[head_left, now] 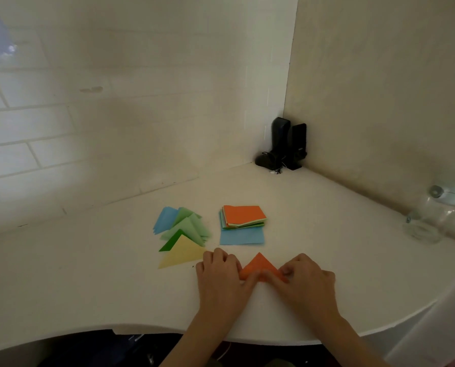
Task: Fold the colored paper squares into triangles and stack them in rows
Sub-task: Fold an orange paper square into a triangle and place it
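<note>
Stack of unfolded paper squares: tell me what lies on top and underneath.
An orange square tops the stack of unfolded paper squares. A light blue square sticks out toward the person at the bottom. Between them only thin green and pale edges show; their faces are covered.
</note>
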